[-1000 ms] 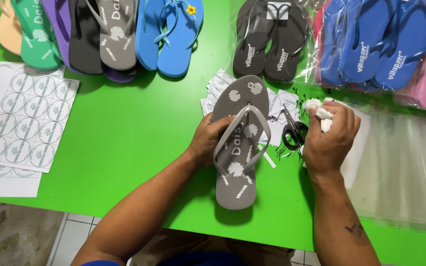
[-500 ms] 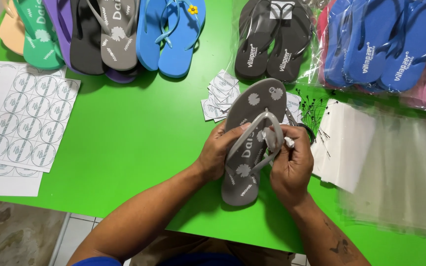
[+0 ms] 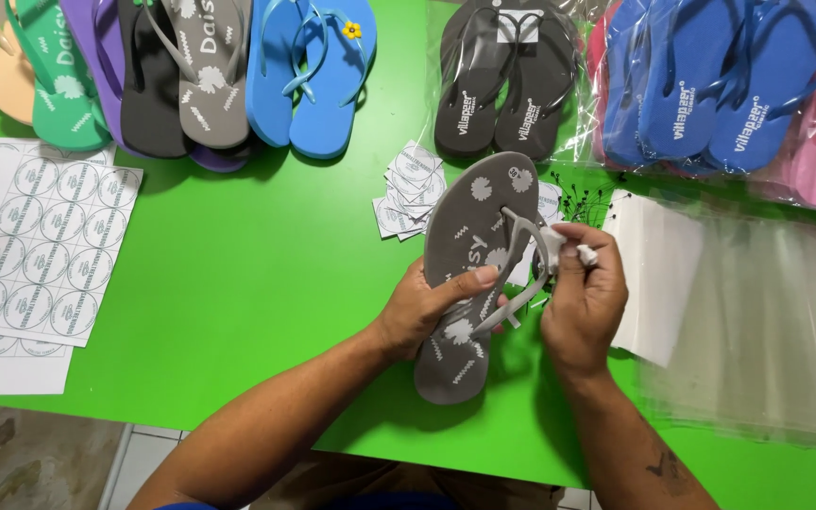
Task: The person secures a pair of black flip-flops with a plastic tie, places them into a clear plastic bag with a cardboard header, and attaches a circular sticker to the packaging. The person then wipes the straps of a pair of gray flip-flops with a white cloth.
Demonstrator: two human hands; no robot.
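Observation:
A grey flip-flop (image 3: 472,236) with white printed flowers is lifted above the green table (image 3: 266,283), toe end pointing away. My left hand (image 3: 427,307) grips its left edge, thumb lying across the sole. My right hand (image 3: 583,293) pinches the front of the grey strap (image 3: 526,241) and holds a small white piece (image 3: 586,253) between its fingertips against that strap.
Sheets of round stickers (image 3: 35,250) lie at the left. Loose cut stickers (image 3: 410,189) sit behind the flip-flop. Coloured flip-flops (image 3: 200,71) line the back edge, several in clear bags (image 3: 710,85). Clear plastic bags (image 3: 757,321) and small black fasteners (image 3: 583,200) lie at the right.
My right hand came in from the right side of the table to the strap with the white piece. The flip-flop has been tilted and raised, toe end turned a little rightward.

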